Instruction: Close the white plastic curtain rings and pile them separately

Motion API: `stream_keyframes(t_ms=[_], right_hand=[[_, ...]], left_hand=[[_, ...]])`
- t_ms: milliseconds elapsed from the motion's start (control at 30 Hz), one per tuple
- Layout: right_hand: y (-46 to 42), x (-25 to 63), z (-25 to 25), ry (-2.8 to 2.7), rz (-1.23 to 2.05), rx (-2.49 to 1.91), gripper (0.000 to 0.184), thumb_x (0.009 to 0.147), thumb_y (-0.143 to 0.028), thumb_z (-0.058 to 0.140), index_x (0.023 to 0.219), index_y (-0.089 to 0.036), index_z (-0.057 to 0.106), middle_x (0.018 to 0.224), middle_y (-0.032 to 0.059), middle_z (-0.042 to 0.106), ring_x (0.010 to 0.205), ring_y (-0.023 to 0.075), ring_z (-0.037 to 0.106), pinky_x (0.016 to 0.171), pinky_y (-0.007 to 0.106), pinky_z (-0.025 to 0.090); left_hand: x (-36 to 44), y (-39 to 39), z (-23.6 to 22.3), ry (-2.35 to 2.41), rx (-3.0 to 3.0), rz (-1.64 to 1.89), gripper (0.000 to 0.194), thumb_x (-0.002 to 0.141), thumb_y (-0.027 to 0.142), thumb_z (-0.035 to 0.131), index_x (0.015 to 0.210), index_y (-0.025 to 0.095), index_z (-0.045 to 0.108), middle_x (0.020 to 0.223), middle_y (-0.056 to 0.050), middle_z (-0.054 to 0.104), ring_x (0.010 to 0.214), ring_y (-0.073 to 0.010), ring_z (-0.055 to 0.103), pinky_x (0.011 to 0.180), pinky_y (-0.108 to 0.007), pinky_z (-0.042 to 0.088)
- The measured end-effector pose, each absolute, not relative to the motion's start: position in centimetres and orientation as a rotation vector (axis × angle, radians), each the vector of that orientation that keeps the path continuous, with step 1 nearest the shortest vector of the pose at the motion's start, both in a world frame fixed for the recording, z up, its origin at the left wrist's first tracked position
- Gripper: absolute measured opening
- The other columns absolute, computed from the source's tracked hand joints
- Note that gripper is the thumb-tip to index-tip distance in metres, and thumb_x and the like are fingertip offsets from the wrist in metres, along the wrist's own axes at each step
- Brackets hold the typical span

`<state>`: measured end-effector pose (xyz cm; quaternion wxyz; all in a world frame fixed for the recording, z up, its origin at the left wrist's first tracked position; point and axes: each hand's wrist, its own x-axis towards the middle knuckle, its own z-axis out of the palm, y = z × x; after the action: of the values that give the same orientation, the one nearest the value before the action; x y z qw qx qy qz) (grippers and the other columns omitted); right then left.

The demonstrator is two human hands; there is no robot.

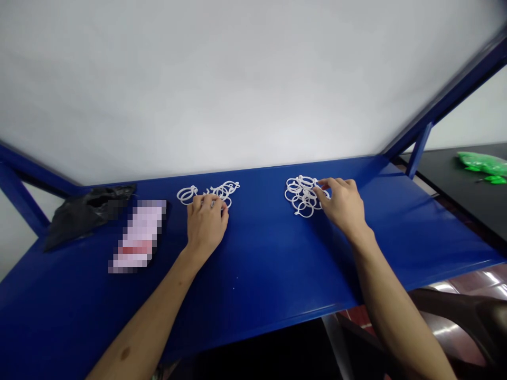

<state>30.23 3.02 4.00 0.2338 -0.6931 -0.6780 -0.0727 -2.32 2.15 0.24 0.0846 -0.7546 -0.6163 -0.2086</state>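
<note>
On the blue table (269,264) lie two groups of white plastic rings. My left hand (206,221) rests palm down at the near edge of the left group of rings (222,191), fingers curled over some of them; what they hold is hidden. My right hand (344,206) reaches into the right pile of rings (301,195), with thumb and forefinger pinching one ring at the pile's right side.
A crumpled black bag (89,211) lies at the table's far left, with a blurred pink-white flat object (139,235) beside it. A white wall rises behind. A black table (463,184) with green items (483,164) stands to the right. A brown chair (467,316) sits at lower right.
</note>
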Motion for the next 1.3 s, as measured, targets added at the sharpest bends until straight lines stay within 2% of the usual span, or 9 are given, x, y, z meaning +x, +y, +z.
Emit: stream_keyframes(t_ms=[400, 533, 700, 800, 933, 1033, 1133, 1300], right_hand=[[3.1, 30.2, 3.9, -1.86, -0.205, -1.901, 0.031, 0.096, -0.041, 0.054, 0.109, -0.018, 0.071, 0.099, 0.0099, 0.073, 0.1, 0.0307, 0.054, 0.076, 0.04, 0.046], [3.1, 30.1, 3.8, -1.863, -0.213, -1.869, 0.031, 0.097, -0.041, 0.053, 0.108, -0.017, 0.071, 0.098, 0.0103, 0.073, 0.1, 0.0304, 0.054, 0.078, 0.04, 0.047], [3.0, 29.1, 2.9, -1.936, -0.18, -1.703, 0.031, 0.099, -0.041, 0.053, 0.114, -0.019, 0.069, 0.103, 0.0115, 0.071, 0.104, 0.0294, 0.053, 0.087, 0.043, 0.048], [2.6, 27.5, 2.5, -2.065, -0.109, -1.553, 0.03, 0.1, -0.037, 0.051, 0.118, -0.021, 0.067, 0.107, 0.0112, 0.07, 0.107, 0.0291, 0.053, 0.094, 0.046, 0.046], [1.6, 25.1, 2.5, -2.212, 0.002, -1.345, 0.03, 0.101, -0.035, 0.05, 0.122, -0.021, 0.066, 0.11, 0.0106, 0.069, 0.108, 0.0279, 0.054, 0.098, 0.045, 0.047], [1.0, 23.9, 2.6, -2.272, 0.077, -1.237, 0.031, 0.101, -0.033, 0.049, 0.125, -0.02, 0.064, 0.108, 0.0103, 0.069, 0.106, 0.0268, 0.056, 0.097, 0.044, 0.049], [0.6, 23.3, 2.5, -2.293, 0.152, -1.18, 0.032, 0.102, -0.033, 0.048, 0.128, -0.02, 0.062, 0.109, 0.0108, 0.069, 0.103, 0.0258, 0.059, 0.095, 0.045, 0.05], [0.0, 22.6, 2.3, -2.183, 0.495, -1.122, 0.034, 0.102, -0.039, 0.051, 0.131, -0.021, 0.057, 0.108, 0.008, 0.069, 0.096, 0.02, 0.065, 0.09, 0.039, 0.054]], left_hand=[[-2.2, 2.2, 0.2, -1.829, -2.245, -0.6, 0.019, 0.092, 0.028, 0.05, 0.089, 0.021, 0.068, 0.104, -0.013, 0.066, 0.104, -0.0353, 0.053, 0.087, -0.05, 0.043], [-2.0, 2.1, 0.4, -1.861, -2.244, -0.688, 0.016, 0.091, 0.026, 0.051, 0.087, 0.02, 0.065, 0.099, -0.013, 0.066, 0.104, -0.0353, 0.054, 0.087, -0.05, 0.043], [-2.2, 2.2, 0.9, -1.996, -2.167, -1.188, 0.008, 0.089, 0.027, 0.055, 0.086, 0.021, 0.06, 0.088, -0.005, 0.068, 0.093, -0.0252, 0.06, 0.089, -0.043, 0.045], [-2.4, 2.2, 1.4, -2.16, -2.142, -1.598, 0.012, 0.088, 0.033, 0.058, 0.088, 0.022, 0.062, 0.086, -0.002, 0.068, 0.082, -0.0188, 0.063, 0.077, -0.034, 0.049], [-2.4, 2.3, 1.8, -2.262, -2.135, -2.074, 0.017, 0.088, 0.038, 0.06, 0.089, 0.022, 0.063, 0.082, -0.001, 0.069, 0.08, -0.0162, 0.065, 0.073, -0.03, 0.051], [-2.3, 2.2, 1.9, -2.191, -2.154, -2.235, 0.018, 0.089, 0.039, 0.06, 0.09, 0.021, 0.063, 0.083, -0.002, 0.069, 0.081, -0.016, 0.066, 0.078, -0.03, 0.053], [-1.9, 1.7, 2.3, -2.1, -2.254, -2.132, 0.021, 0.091, 0.042, 0.059, 0.094, 0.022, 0.063, 0.086, -0.002, 0.07, 0.082, -0.0166, 0.066, 0.08, -0.032, 0.053], [-0.4, 0.2, 3.1, -1.63, -2.518, -1.442, 0.021, 0.096, 0.035, 0.053, 0.087, 0.024, 0.067, 0.085, -0.002, 0.071, 0.084, -0.0194, 0.064, 0.083, -0.037, 0.051]])
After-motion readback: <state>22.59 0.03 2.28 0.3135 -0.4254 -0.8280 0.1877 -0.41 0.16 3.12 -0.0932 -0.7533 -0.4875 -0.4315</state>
